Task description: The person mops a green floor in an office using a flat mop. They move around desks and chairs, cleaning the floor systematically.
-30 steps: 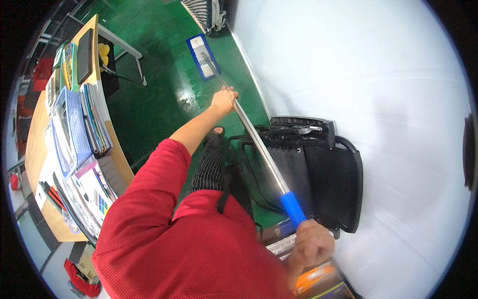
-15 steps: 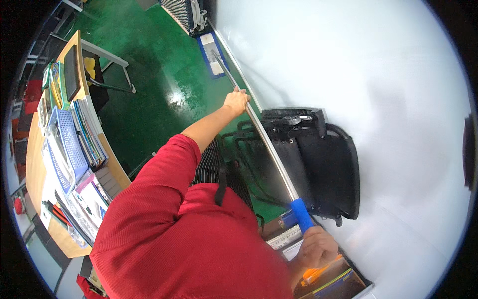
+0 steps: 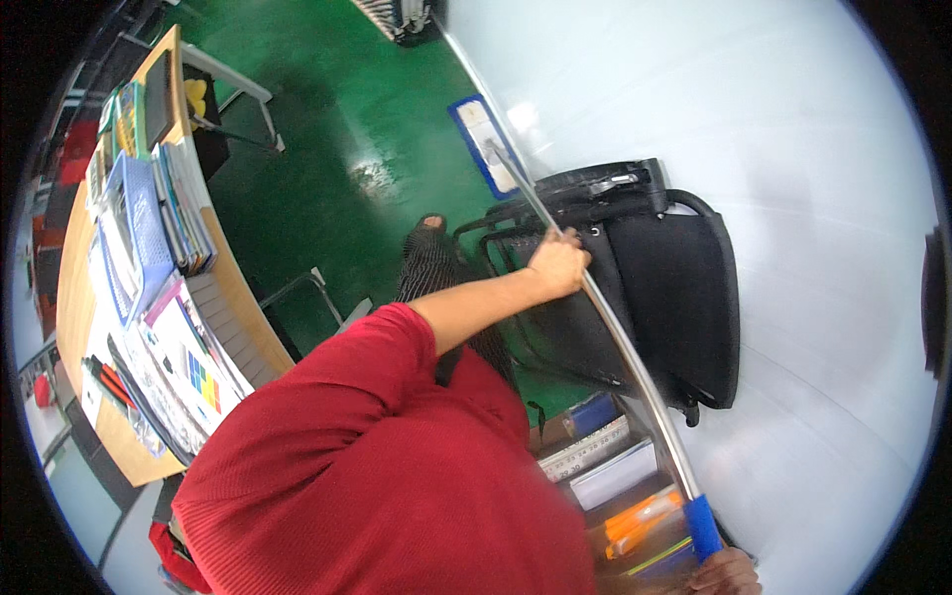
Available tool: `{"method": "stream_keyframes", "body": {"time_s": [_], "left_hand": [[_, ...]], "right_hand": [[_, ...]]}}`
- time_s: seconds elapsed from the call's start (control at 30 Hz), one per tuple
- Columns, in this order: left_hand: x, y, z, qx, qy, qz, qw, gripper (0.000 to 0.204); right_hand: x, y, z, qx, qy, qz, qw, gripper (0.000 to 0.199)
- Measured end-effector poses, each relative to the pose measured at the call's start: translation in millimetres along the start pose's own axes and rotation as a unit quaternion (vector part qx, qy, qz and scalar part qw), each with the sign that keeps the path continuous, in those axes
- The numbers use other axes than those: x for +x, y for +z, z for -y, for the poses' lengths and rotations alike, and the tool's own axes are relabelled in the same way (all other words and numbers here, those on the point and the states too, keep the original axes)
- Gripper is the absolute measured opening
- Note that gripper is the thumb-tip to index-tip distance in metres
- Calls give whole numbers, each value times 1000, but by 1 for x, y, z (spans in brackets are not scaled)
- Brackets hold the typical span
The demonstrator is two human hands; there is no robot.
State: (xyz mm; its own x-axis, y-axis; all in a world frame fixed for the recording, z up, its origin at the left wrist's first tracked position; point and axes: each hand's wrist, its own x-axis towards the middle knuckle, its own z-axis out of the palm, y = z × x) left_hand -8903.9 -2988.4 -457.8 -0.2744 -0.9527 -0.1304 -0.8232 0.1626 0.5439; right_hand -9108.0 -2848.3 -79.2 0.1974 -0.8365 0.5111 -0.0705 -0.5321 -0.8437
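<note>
The mop assembly consists of a flat rectangular mop head (image 3: 472,121) with a white top plate and blue fringe, a straight silver metal pole (image 3: 635,362), and a blue sleeve-type grip (image 3: 703,528) at the upper end. The mop head lies on the glossy green floor (image 3: 317,109), near the base of the smooth white wall (image 3: 823,248) and just beside the black folding chair (image 3: 679,297). The pole runs diagonally from the mop head toward the lower right of the view, crossing in front of the chair.

The left hand (image 3: 558,264) grasps the middle section of the pole, fingers wrapped around the metal. The left arm extends forward from a red ribbed sleeve (image 3: 337,372). The right hand (image 3: 726,572) is closed around the end of the blue grip; the lower edge of the view cuts off part of this hand.

Below the pole, an orange-and-white packet (image 3: 640,518) lies among stored items near the right hand. At the left stands a light wooden desk (image 3: 74,297). It carries a light-blue perforated plastic basket (image 3: 151,233) with a row of upright folders (image 3: 183,208) beside it.
</note>
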Motion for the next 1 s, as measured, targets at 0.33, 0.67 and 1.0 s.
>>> {"method": "stream_keyframes", "body": {"time_s": [0.33,0.67,1.0], "left_hand": [[-17,-15,64,65,12,86,994,18],[-56,-73,337,133,-278,64,949,27],[-86,-91,414,167,-373,40,912,29]], "right_hand": [[-24,-31,-63,65,61,-181,979,12],[46,198,-247,131,260,-153,944,10],[51,273,-254,118,258,-34,958,5]]}}
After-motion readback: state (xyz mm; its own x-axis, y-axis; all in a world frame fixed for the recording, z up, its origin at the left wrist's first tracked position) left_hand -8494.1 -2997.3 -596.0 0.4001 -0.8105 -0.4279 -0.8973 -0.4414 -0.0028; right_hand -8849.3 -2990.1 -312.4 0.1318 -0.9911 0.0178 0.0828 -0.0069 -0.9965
